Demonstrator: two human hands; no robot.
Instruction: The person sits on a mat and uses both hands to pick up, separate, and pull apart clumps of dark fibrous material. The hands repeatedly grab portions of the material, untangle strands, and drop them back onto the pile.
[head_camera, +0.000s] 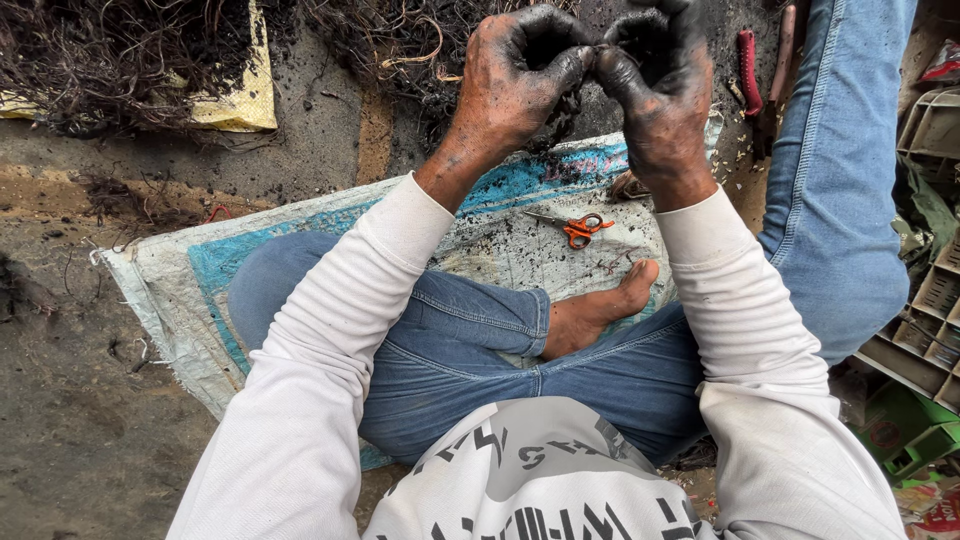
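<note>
Left hand (520, 75) & right hand (655, 85) (both soot-black) raised, fingertips pinching thin wire (598, 47) btwn them.

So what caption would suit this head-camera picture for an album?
Seated cross-legged on a woven plastic sack, soot-blackened left hand and right hand pinch a thin dark wire strand together above orange-handled scissors.

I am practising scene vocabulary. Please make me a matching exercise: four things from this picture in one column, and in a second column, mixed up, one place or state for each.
Things
1. orange-handled scissors
2. left hand
3. red-handled tool
4. bare foot

Places or states
A. lying on the ground beside the raised knee in jeans, at the upper right
B. black with soot, fingers pinched together against the right hand
C. resting on the woven sack, tucked under the crossed leg
D. lying on the woven sack, below the two hands

Pairs: 1-D, 2-B, 3-A, 4-C
</note>
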